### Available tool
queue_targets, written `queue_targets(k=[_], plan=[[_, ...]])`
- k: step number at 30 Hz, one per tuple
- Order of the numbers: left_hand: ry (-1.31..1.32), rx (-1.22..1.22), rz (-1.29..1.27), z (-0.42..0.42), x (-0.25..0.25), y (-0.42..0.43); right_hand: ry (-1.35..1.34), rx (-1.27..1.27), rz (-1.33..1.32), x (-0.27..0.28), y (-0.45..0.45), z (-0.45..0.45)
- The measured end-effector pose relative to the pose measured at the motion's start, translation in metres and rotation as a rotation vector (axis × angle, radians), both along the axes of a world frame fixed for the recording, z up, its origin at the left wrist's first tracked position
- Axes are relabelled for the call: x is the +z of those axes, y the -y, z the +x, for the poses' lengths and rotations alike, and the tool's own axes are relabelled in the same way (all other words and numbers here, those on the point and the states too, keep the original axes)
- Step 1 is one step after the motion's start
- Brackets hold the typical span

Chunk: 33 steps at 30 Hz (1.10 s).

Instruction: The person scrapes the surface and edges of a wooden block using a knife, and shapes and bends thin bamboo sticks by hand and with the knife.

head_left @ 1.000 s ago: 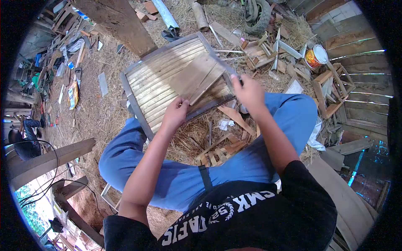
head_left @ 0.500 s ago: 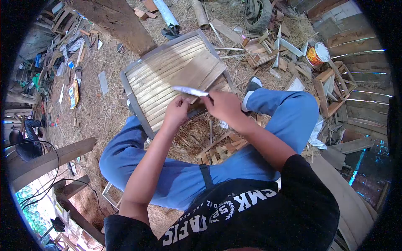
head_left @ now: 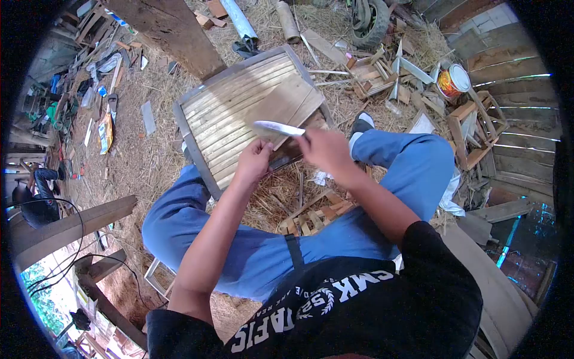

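Observation:
A slatted wooden panel with a dark frame (head_left: 190, 140) leans before my knees. On its right part lies a flat brown board (head_left: 287, 102). My right hand (head_left: 326, 152) is wrapped round the handle of a knife (head_left: 278, 127), whose blade points left across the board's lower part. Just below the blade tip, my left hand (head_left: 255, 158) is closed in a pinch near the board's lower corner; what its fingertips hold is too small to make out.
A thick wooden post (head_left: 173, 36) meets the panel's top edge. Wood scraps, a paint bucket (head_left: 453, 81), a tire (head_left: 371, 27) and a small wooden frame (head_left: 475, 128) lie to the right. Below the hands are wood pieces (head_left: 317, 218) on straw. Another person's leg (head_left: 46, 185) shows at far left.
My right hand has come in from the right edge of the panel with the knife, which now lies across the board. My left hand has barely moved.

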<state>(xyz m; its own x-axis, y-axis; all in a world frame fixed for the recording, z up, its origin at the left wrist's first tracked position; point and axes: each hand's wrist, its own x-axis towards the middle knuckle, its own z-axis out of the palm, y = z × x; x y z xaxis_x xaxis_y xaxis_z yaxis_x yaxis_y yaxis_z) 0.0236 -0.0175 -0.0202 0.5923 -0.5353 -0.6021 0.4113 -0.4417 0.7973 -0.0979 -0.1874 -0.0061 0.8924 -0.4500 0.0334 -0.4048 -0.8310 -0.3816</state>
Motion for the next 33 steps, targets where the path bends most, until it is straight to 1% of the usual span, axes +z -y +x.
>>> queue_targets(k=[2,3,4,5,7,8,9,11,12,13,15,16,18,19,21,22,23,25,27,28,30,31,33], plan=[[0.149,-0.097,0.058,-0.003,0.011,0.000,-0.015,-0.022,-0.021,0.003,-0.004,0.003],[0.156,-0.101,0.057,-0.003,0.003,-0.004,-0.024,-0.045,-0.038,0.002,-0.006,0.004],[0.102,-0.054,0.016,-0.002,-0.006,-0.005,0.025,0.022,-0.015,-0.002,-0.009,0.001],[0.047,-0.005,-0.028,0.001,-0.014,-0.005,0.027,0.028,-0.016,-0.001,0.001,0.004],[0.072,-0.022,-0.028,-0.004,-0.005,-0.003,0.015,0.012,0.008,0.008,0.013,0.002],[0.120,-0.031,-0.008,-0.006,-0.003,-0.002,-0.025,-0.042,-0.048,0.007,0.002,0.002],[0.177,-0.037,0.008,-0.004,-0.001,0.002,-0.014,-0.043,-0.056,0.004,-0.001,0.001],[0.146,-0.032,-0.009,0.000,-0.005,0.001,0.006,0.043,-0.018,-0.002,-0.004,-0.002],[0.106,-0.032,-0.025,-0.002,-0.012,-0.002,0.022,-0.047,-0.032,-0.002,0.015,0.002],[0.106,-0.026,-0.028,-0.004,-0.021,-0.005,-0.040,-0.209,0.011,0.003,0.031,0.007],[0.165,-0.001,-0.064,-0.003,-0.029,0.000,-0.069,-0.086,-0.021,0.008,0.022,0.002],[0.167,-0.008,-0.070,-0.003,-0.028,0.001,-0.066,-0.094,-0.026,0.008,0.019,-0.001],[0.056,0.034,-0.066,-0.003,-0.024,-0.002,0.009,-0.039,-0.040,0.005,0.016,-0.003],[0.063,0.034,-0.075,-0.002,-0.024,-0.001,0.017,-0.039,-0.049,0.006,0.022,0.000],[0.057,0.013,-0.097,-0.001,-0.025,-0.004,-0.101,-0.120,0.010,0.011,0.030,0.005],[0.056,0.007,-0.096,0.000,-0.024,-0.006,-0.186,-0.087,0.045,0.017,0.016,0.004],[0.043,-0.004,-0.081,0.001,-0.024,-0.007,-0.187,-0.091,0.044,0.015,0.009,-0.001],[0.032,-0.013,-0.074,0.002,-0.015,-0.003,0.036,0.000,-0.044,0.007,0.004,-0.006],[0.072,-0.058,-0.020,0.002,-0.008,-0.005,0.052,-0.037,-0.030,-0.005,0.021,-0.005],[0.066,-0.061,-0.014,-0.001,-0.006,-0.007,0.036,-0.067,0.045,-0.001,0.029,-0.004],[0.092,-0.048,-0.040,-0.002,-0.003,-0.004,-0.139,-0.114,0.056,0.013,0.028,0.003],[0.096,-0.046,-0.048,0.000,-0.008,-0.003,-0.135,-0.113,0.048,0.016,0.030,0.002],[0.057,-0.054,-0.074,0.003,-0.015,-0.004,-0.198,-0.025,-0.047,0.019,0.029,-0.004]])
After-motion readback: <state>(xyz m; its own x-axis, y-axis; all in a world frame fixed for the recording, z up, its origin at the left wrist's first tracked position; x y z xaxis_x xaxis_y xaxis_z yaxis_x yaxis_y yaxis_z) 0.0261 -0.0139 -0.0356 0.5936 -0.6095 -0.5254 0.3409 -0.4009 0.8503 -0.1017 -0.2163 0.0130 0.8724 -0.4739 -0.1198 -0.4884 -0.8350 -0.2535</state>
